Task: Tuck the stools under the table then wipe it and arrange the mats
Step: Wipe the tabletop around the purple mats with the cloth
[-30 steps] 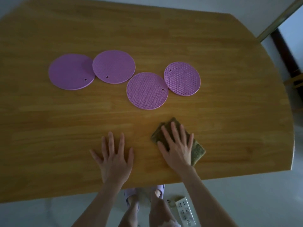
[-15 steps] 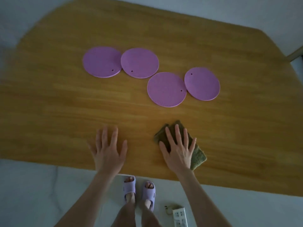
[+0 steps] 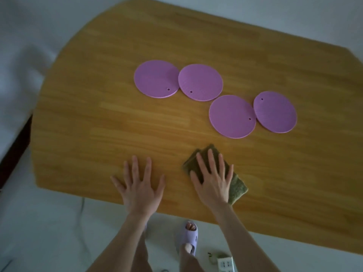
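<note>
Several round purple mats lie in a loose row on the wooden table [image 3: 98,118]: the left mat [image 3: 156,78], one beside it [image 3: 200,82], a nearer one [image 3: 231,116] and the right mat [image 3: 275,111]. My right hand [image 3: 213,178] presses flat, fingers spread, on a folded olive-green cloth [image 3: 236,188] near the table's front edge. My left hand [image 3: 140,186] rests flat on the bare wood to the left of the cloth, holding nothing. No stools are in view.
Below the table edge are my legs and a lilac slipper [image 3: 187,237] on the pale floor. A white power strip [image 3: 225,265] lies on the floor at the bottom. A dark strip [image 3: 13,154] shows at the far left.
The view has swung left, so the table and mats sit further right and tilted. Both hands stay flat, the right one on the cloth, near the front edge.
</note>
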`<action>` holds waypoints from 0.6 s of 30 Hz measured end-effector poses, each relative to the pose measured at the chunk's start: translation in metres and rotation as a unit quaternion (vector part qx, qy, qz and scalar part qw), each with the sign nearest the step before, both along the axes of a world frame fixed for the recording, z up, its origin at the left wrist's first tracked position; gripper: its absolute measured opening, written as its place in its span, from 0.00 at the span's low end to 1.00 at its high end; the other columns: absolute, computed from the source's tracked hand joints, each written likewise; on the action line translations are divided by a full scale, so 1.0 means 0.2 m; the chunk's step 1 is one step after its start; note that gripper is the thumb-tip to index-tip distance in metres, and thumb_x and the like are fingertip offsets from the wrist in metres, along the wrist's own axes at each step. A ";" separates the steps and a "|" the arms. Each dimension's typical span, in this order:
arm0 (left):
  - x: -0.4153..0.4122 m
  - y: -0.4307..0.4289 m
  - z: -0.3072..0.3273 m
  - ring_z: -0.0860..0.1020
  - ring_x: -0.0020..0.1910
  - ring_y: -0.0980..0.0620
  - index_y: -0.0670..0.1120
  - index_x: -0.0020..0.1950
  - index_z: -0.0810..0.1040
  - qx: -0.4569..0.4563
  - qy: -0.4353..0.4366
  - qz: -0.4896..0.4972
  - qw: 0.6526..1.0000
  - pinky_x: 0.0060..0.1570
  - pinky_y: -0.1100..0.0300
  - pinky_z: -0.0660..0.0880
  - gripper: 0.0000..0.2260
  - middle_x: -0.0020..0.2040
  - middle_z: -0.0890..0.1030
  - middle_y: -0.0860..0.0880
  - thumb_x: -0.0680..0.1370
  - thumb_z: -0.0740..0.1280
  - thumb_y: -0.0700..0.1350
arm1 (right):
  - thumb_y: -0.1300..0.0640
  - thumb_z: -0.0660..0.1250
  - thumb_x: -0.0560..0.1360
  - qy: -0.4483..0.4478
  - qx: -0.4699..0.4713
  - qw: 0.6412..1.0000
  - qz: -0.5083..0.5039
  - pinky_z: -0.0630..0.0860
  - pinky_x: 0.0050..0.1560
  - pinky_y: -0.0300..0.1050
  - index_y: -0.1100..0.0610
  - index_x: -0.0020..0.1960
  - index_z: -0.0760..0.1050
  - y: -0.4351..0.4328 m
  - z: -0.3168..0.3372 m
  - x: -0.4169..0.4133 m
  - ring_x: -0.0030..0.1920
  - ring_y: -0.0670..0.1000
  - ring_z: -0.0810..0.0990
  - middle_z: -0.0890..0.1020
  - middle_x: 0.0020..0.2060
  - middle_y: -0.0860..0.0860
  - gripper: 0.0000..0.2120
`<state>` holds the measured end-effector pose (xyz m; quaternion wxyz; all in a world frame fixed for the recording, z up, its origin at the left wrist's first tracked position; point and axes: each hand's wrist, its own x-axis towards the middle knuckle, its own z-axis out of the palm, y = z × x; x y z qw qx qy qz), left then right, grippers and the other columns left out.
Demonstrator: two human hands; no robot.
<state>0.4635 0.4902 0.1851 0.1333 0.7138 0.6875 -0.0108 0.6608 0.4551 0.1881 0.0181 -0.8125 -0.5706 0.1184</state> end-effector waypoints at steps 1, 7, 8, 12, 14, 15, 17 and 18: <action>0.00 0.00 0.01 0.56 0.74 0.39 0.53 0.73 0.65 0.000 -0.010 -0.006 1.000 0.68 0.31 0.45 0.32 0.75 0.61 0.43 0.74 0.51 0.67 | 0.35 0.46 0.76 0.007 -0.013 0.999 -0.046 0.39 0.71 0.65 0.39 0.75 0.52 0.07 0.00 0.00 0.76 0.56 0.47 0.53 0.77 0.46 0.28; -0.22 0.08 0.04 0.61 0.73 0.39 0.51 0.71 0.70 0.036 -0.065 -0.040 0.996 0.68 0.31 0.48 0.28 0.73 0.66 0.41 0.75 0.55 0.63 | 0.38 0.47 0.78 0.037 -0.007 0.997 -0.068 0.32 0.68 0.66 0.40 0.76 0.47 0.62 0.00 -0.45 0.76 0.58 0.40 0.47 0.77 0.47 0.28; -0.31 0.12 0.04 0.62 0.72 0.38 0.50 0.70 0.70 0.045 -0.060 -0.037 0.997 0.68 0.32 0.47 0.28 0.72 0.67 0.41 0.75 0.55 0.63 | 0.38 0.48 0.78 0.037 0.005 0.999 -0.037 0.32 0.68 0.66 0.41 0.76 0.49 0.64 0.00 -0.56 0.76 0.58 0.42 0.49 0.77 0.48 0.28; -0.70 0.31 0.04 0.61 0.72 0.36 0.48 0.71 0.70 0.057 -0.025 -0.007 0.998 0.67 0.30 0.47 0.31 0.72 0.66 0.39 0.75 0.52 0.65 | 0.37 0.50 0.77 0.026 0.027 0.998 0.042 0.44 0.71 0.67 0.42 0.75 0.58 0.49 0.01 -0.78 0.75 0.59 0.54 0.59 0.76 0.49 0.27; -0.84 0.38 0.03 0.61 0.72 0.35 0.48 0.71 0.70 0.045 -0.024 -0.005 0.999 0.67 0.29 0.50 0.31 0.73 0.65 0.39 0.74 0.54 0.64 | 0.36 0.50 0.76 0.012 0.019 0.999 0.034 0.45 0.72 0.66 0.42 0.74 0.59 0.42 0.00 -0.73 0.75 0.58 0.55 0.60 0.75 0.48 0.28; -0.87 0.39 0.02 0.60 0.72 0.35 0.48 0.71 0.70 0.041 -0.023 -0.012 0.999 0.67 0.29 0.50 0.31 0.73 0.65 0.39 0.74 0.54 0.64 | 0.35 0.49 0.76 0.006 0.009 1.000 0.009 0.43 0.72 0.65 0.41 0.75 0.57 0.41 0.01 -0.68 0.76 0.57 0.53 0.58 0.76 0.48 0.28; -0.90 0.41 0.01 0.59 0.72 0.36 0.48 0.71 0.69 0.029 -0.020 -0.023 0.999 0.67 0.29 0.50 0.31 0.73 0.64 0.39 0.74 0.53 0.64 | 0.35 0.47 0.77 0.010 -0.017 0.998 -0.060 0.37 0.71 0.65 0.39 0.76 0.50 0.51 0.00 -0.64 0.76 0.56 0.45 0.51 0.77 0.47 0.28; -0.90 0.41 0.01 0.58 0.72 0.36 0.49 0.72 0.69 0.023 -0.017 -0.026 0.999 0.67 0.29 0.49 0.31 0.73 0.64 0.39 0.74 0.53 0.65 | 0.35 0.46 0.77 0.015 -0.023 0.995 -0.095 0.36 0.70 0.65 0.39 0.76 0.47 0.58 0.00 -0.66 0.76 0.56 0.42 0.47 0.77 0.46 0.28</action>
